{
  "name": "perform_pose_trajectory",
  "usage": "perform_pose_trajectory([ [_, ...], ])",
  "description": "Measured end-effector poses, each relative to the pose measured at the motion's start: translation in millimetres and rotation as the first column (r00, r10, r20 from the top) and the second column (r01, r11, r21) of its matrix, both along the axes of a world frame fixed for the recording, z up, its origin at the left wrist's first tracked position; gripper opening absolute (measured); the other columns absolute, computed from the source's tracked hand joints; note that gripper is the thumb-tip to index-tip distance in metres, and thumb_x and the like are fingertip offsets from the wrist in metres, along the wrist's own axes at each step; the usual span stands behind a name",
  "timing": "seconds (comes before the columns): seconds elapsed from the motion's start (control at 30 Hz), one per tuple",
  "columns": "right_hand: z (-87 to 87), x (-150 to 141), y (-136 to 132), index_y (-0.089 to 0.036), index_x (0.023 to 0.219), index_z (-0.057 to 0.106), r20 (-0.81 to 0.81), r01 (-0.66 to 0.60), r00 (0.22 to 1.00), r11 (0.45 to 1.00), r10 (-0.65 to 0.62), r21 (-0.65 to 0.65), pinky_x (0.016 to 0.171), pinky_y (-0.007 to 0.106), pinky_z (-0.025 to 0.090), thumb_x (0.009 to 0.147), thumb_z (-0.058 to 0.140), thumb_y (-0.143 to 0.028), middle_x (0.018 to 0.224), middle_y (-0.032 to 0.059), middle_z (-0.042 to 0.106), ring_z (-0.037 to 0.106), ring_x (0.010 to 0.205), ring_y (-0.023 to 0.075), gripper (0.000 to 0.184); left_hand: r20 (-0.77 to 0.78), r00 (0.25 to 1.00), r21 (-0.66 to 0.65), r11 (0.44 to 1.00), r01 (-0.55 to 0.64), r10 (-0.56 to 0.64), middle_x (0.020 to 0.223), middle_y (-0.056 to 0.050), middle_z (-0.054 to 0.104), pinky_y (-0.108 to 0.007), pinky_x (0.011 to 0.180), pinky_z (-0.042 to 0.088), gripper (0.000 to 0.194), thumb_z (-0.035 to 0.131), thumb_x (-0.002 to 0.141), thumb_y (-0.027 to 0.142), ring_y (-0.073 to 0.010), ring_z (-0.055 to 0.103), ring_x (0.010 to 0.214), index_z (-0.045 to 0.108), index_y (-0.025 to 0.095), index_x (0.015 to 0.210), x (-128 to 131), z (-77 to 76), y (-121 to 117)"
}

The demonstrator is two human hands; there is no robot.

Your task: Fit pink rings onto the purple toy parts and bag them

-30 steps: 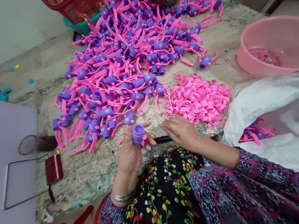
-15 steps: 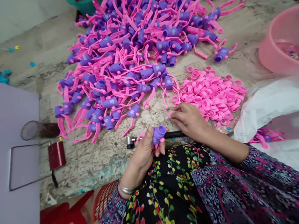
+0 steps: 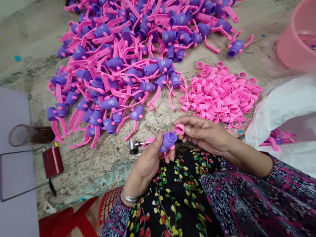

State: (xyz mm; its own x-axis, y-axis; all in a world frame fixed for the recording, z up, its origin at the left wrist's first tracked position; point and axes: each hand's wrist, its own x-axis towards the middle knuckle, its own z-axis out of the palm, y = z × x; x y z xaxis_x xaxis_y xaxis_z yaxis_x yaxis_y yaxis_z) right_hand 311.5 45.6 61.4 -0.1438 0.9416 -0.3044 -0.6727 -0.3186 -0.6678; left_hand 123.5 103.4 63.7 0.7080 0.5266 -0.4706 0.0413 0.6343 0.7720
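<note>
My left hand (image 3: pixel 149 157) is closed around a purple plastic toy body (image 3: pixel 167 141) with pink arms, its round open neck tilted up to the right. Between thumb and fingers my right hand (image 3: pixel 204 132) pinches a pink plastic ring (image 3: pixel 179 129), just beside the neck and apart from it. Beyond my right hand lies a pile of loose pink rings (image 3: pixel 222 95). Past my left hand spreads a large heap of purple toy bodies with pink arms (image 3: pixel 130 51). A black-handled tool with a metal head (image 3: pixel 133 146) lies on the table, partly behind my hands.
On the left are a glass with dark liquid (image 3: pixel 29 134), a small red device (image 3: pixel 53 162) and a pale panel with a wire handle (image 3: pixel 0 158). A pink basin (image 3: pixel 298 42) and a white sack (image 3: pixel 309 159) holding more toy parts are on the right.
My right hand has picked up a pink ring at the pile's near edge and brought it left and down to the toy body. My left hand moved right earlier, keeping its grip.
</note>
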Motion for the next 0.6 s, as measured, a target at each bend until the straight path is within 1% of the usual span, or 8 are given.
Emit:
perform_pose_trajectory([
  [0.07,-1.8,0.6,-0.1,-0.023,0.103,0.073,-0.065,-0.007,0.998,1.0,0.005,-0.028,0.073,0.016,0.052,0.08,0.078,-0.026,0.088,-0.0019,0.07,0.064,0.076,0.0061,0.024,0.007,1.0,-0.003,1.0,0.009,-0.009,0.056,-0.001,0.058,-0.024,0.052,0.037,0.053,0.047,0.088,0.064,-0.0106,0.049,0.05,0.064,0.015,0.077,-0.5,-0.2,-0.8],
  [0.17,-3.6,2.0,-0.7,-0.021,0.103,0.073,-0.131,-0.019,0.991,0.998,0.011,-0.065,0.073,0.016,0.054,0.079,0.079,-0.025,0.093,-0.0003,0.071,0.065,0.076,0.006,0.025,0.029,1.0,-0.021,1.0,0.006,-0.006,0.054,0.001,0.055,-0.026,0.054,0.036,0.051,0.049,0.088,0.063,-0.0101,0.046,0.049,0.062,0.016,0.074,0.2,2.9,-1.2],
  [0.27,-3.8,3.1,-2.0,-0.019,0.104,0.072,-0.197,-0.033,0.98,0.997,0.018,-0.07,0.073,0.015,0.055,0.079,0.079,-0.024,0.091,-0.0002,0.07,0.066,0.075,0.0059,0.026,0.042,0.999,-0.022,1.0,0.017,-0.016,0.053,0.002,0.053,-0.027,0.054,0.035,0.048,0.052,0.086,0.062,-0.0098,0.044,0.048,0.062,0.016,0.074,0.0,6.3,-0.4],
  [0.37,-2.5,3.4,-2.8,-0.018,0.108,0.071,-0.258,-0.05,0.966,0.997,0.032,-0.06,0.073,0.015,0.056,0.079,0.079,-0.022,0.089,-0.0006,0.07,0.067,0.073,0.0061,0.031,0.054,0.998,-0.034,0.999,0.037,-0.035,0.057,0.001,0.055,-0.027,0.054,0.033,0.046,0.052,0.087,0.059,-0.01,0.045,0.05,0.063,0.015,0.078,-3.1,5.3,0.9],
  [0.47,-1.3,3.1,-2.8,-0.018,0.111,0.07,-0.282,-0.054,0.959,0.997,0.035,-0.057,0.074,0.016,0.057,0.079,0.078,-0.02,0.09,-0.0004,0.071,0.068,0.073,0.0067,0.033,0.062,0.997,-0.063,0.997,0.043,-0.04,0.059,0.001,0.055,-0.027,0.056,0.034,0.043,0.052,0.087,0.057,-0.0095,0.044,0.05,0.062,0.016,0.081,-7.0,1.7,2.1],
  [0.6,-0.7,2.6,-2.4,-0.017,0.105,0.072,-0.262,-0.037,0.965,0.997,0.017,-0.073,0.074,0.016,0.057,0.079,0.078,-0.02,0.091,0.0005,0.072,0.069,0.074,0.0071,0.027,0.028,0.999,-0.08,0.996,0.032,-0.03,0.06,0.002,0.055,-0.028,0.059,0.035,0.04,0.052,0.087,0.054,-0.0085,0.042,0.049,0.06,0.016,0.079,-8.2,-0.3,2.3],
])
